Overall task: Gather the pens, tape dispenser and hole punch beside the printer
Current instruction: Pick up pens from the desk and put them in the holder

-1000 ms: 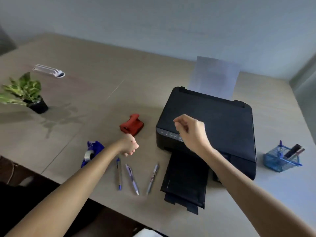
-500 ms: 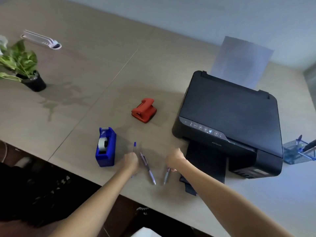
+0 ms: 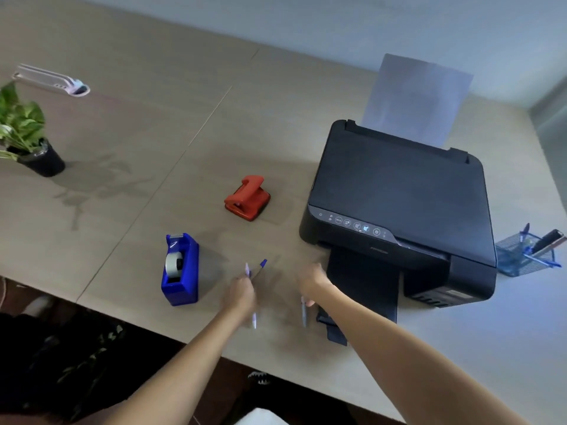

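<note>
My left hand (image 3: 241,294) is closed around two pens (image 3: 256,269) near the table's front edge; their tips stick out above and below my fist. My right hand (image 3: 311,282) grips a third pen (image 3: 303,314), which points toward me, just left of the printer's output tray. The black printer (image 3: 399,194) stands to the right with a sheet of paper upright in its back feeder. A red hole punch (image 3: 248,197) lies left of the printer. A blue tape dispenser (image 3: 181,269) sits left of my left hand.
A blue mesh pen holder (image 3: 518,259) with pens stands right of the printer. A potted plant (image 3: 26,139) is at the far left, with a white stapler-like object (image 3: 52,80) behind it. The table's front edge runs just below my hands.
Both hands dropped from above the table to the pens. The left hand has picked up two pens and the right hand has closed on the third.
</note>
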{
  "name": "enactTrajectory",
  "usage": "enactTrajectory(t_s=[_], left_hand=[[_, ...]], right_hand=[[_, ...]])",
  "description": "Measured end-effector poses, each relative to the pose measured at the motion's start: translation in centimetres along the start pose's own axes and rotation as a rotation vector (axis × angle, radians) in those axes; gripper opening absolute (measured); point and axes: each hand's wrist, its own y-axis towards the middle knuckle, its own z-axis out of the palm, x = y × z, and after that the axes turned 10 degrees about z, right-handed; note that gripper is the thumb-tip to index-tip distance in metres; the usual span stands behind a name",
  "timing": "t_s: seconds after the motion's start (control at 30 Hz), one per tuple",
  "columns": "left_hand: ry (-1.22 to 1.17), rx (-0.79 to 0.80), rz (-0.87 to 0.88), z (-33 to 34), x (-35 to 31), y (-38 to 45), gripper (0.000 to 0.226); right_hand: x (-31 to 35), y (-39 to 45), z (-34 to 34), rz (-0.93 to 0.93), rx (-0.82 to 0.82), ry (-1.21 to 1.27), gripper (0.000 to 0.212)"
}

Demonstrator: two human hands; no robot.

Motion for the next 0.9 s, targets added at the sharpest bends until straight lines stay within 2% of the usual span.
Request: enactTrajectory(t_s=[0.07,0.13,0.2,0.3,0.43,0.53,0.63,0.67,0.8,0.9], left_hand=[[-0.181,-0.054,0.017,-1.3,-0.4,0.2,0.042],[-0.330,-0.113,0.063,-3.1,-1.6,0.3,0.029],[-0.436,-0.170,0.144,-5.5,-3.6,0.3,0.017],[-0.646,-0.205,0.353,-10.0,-10.0,-0.9,0.024],[-0.861,-0.042,0.585,-12.9,-21.3,-3.5,0.025],[-0.984,0.110,0.638,-11.7,-29.5,-4.1,0.022],[-0.979,0.250,0.681,-7.8,-37.3,-4.1,0.023],[-0.970,0.276,0.685,-6.5,-39.4,-4.1,0.024],[-1.029,0.314,0.670,0.5,-48.4,-3.3,0.029],[-1.086,0.289,0.607,5.3,-52.8,-1.6,0.031]], right_hand=[[-0.6,-0.6,-1.1,-0.117,-0.086,-0.059,0.022],[-1.6,-2.2,-2.9,-0.194,-0.163,0.247,0.012],[-3.3,-4.0,-4.7,-0.246,-0.259,0.571,0.017],[-7.8,-7.8,-7.8,-0.400,-0.404,0.745,0.020],[-17.2,-11.8,-11.9,-0.507,-0.686,0.908,0.021],[-25.0,-12.5,-13.6,-0.390,-0.863,1.075,0.016],[-33.5,-11.6,-13.6,-0.187,-1.048,1.202,0.004],[-35.9,-11.3,-13.3,-0.119,-1.080,1.235,0.005],[-45.1,-9.1,-11.8,0.089,-1.116,1.278,0.009],[-48.7,-7.0,-10.8,0.188,-1.124,1.225,0.008]])
